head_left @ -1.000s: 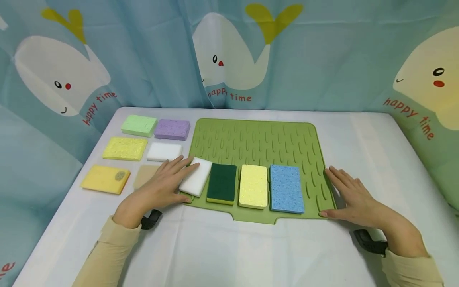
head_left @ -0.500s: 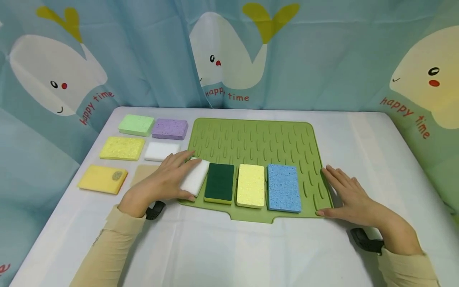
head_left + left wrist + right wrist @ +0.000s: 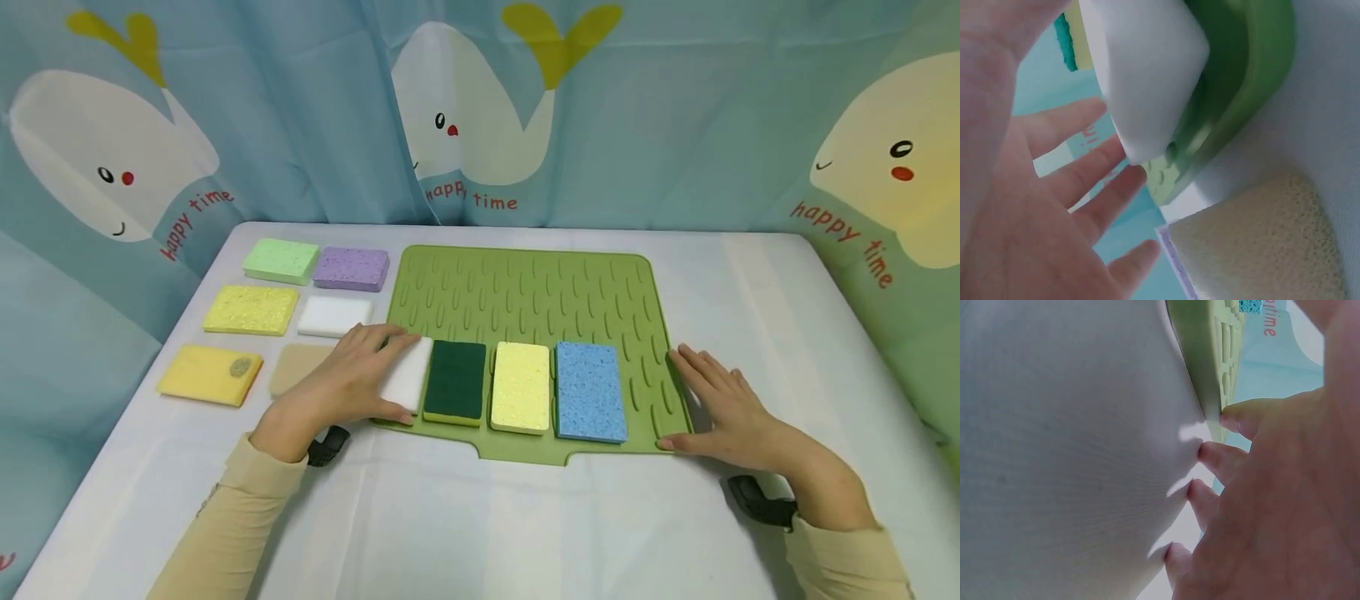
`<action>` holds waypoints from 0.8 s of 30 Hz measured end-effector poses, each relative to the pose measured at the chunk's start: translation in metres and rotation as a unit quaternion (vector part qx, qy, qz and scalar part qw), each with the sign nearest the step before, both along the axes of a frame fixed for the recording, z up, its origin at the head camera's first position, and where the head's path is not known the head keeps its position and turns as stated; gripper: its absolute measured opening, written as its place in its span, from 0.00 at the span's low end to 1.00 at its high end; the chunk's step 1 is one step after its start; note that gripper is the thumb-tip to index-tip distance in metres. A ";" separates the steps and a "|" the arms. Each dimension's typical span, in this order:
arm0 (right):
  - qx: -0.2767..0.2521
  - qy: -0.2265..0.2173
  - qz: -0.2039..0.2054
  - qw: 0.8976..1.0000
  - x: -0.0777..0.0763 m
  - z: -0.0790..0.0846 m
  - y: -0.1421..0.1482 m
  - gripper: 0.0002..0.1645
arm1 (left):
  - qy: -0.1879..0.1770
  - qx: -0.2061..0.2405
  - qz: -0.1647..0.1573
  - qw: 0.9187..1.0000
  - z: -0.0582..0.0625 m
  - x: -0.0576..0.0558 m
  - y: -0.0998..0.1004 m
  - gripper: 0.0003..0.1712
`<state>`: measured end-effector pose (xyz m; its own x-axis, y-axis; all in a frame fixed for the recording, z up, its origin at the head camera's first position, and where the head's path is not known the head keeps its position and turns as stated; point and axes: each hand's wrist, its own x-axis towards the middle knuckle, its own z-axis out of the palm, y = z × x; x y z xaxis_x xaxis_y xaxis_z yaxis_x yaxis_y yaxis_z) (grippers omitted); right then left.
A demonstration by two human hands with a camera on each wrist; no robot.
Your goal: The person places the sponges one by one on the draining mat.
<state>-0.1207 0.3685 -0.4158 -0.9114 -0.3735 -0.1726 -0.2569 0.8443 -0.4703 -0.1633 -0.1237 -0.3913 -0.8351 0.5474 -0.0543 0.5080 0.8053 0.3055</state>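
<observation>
At the left end of the green ridged mat (image 3: 517, 292), my left hand (image 3: 348, 377) holds a white sponge (image 3: 407, 375), its index finger at the far end and thumb at the near end. In the left wrist view fingertips meet that sponge's edge (image 3: 1147, 75). To its right a green-and-yellow scouring sponge (image 3: 454, 382), a pale yellow sponge (image 3: 521, 387) and a blue sponge (image 3: 590, 390) lie in a row on the mat. My right hand (image 3: 738, 425) has spread, extended fingers along the mat's right edge, with the thumb on its near corner.
Left of the mat lie a light green sponge (image 3: 281, 260), a purple sponge (image 3: 351, 269), a yellow sponge (image 3: 251, 309), another white sponge (image 3: 334, 316), a tan sponge (image 3: 295, 369) partly behind my left hand, and an orange-yellow sponge (image 3: 210, 375). A whale-print curtain (image 3: 660, 125) backs the table.
The white sponge under my left hand has turned from slanted to nearly parallel with the row, and the left fingers have moved with it. My right hand stays by the mat's edge.
</observation>
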 end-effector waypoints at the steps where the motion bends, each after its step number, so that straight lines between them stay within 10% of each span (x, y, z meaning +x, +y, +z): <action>1: -0.001 0.000 0.000 1.000 0.000 0.000 0.000 0.73 | -0.001 -0.001 0.001 1.000 0.000 0.000 0.000 0.63; 24: -0.003 0.005 0.000 1.000 0.000 0.000 0.000 0.72 | -0.068 0.015 0.127 0.989 0.016 0.012 -0.044 0.53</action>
